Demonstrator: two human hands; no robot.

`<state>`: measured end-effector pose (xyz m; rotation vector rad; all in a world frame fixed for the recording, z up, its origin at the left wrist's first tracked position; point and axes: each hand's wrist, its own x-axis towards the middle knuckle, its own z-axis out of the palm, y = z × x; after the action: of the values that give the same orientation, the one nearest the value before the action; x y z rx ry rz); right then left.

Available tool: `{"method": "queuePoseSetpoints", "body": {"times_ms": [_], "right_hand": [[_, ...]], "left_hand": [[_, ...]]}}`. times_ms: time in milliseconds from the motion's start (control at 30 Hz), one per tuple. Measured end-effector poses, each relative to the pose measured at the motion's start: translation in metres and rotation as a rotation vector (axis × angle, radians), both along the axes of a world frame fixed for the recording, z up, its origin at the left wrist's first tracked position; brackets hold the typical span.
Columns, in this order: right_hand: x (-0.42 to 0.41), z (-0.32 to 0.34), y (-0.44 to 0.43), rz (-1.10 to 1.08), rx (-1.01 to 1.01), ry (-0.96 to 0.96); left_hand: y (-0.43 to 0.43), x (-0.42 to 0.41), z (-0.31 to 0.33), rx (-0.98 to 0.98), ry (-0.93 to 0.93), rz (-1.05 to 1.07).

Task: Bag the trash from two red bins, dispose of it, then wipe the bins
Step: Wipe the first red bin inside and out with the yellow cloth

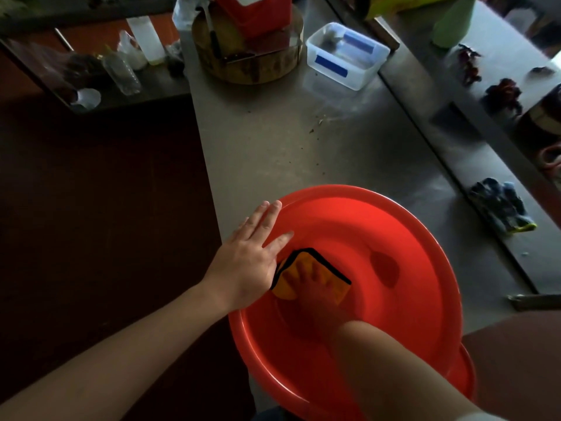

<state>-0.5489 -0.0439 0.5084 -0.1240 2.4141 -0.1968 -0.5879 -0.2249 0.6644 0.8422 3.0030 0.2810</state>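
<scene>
Bagging looks done; wiping is under way, lower centre. Left hand point(252, 253) lies flat, fingers straight, on the bin point(409, 238) rim; right hand point(312, 299) presses the cloth point(335, 287) inside with fingers spread.

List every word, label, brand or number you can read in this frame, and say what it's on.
No legible text anywhere in the head view.
Blue labels on the clear plastic tub: no readable writing, blurred.
Yellow package at the top edge: print too blurred to read.
On the red bin and the orange cloth: no markings visible.
</scene>
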Motion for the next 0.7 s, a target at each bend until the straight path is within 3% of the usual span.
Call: {"method": "queuePoseSetpoints", "body": {"times_ms": [167,300,533,700], "right_hand": [[-0.003,-0.006,0.038,-0.073,0.065,-0.021],[-0.005,-0.002,0.064,0.007,0.076,-0.015],[0.003,0.002,0.046,-0.21,0.02,-0.001],[0.006,0.019,0.02,-0.102,-0.008,-0.065]], "left_hand": [[-0.001,0.0,0.0,-0.01,-0.014,-0.004],[0.002,0.001,0.002,-0.001,-0.027,0.009],[0.003,0.0,0.005,0.014,-0.048,0.015],[0.002,0.0,0.004,0.004,-0.042,0.008]]}}
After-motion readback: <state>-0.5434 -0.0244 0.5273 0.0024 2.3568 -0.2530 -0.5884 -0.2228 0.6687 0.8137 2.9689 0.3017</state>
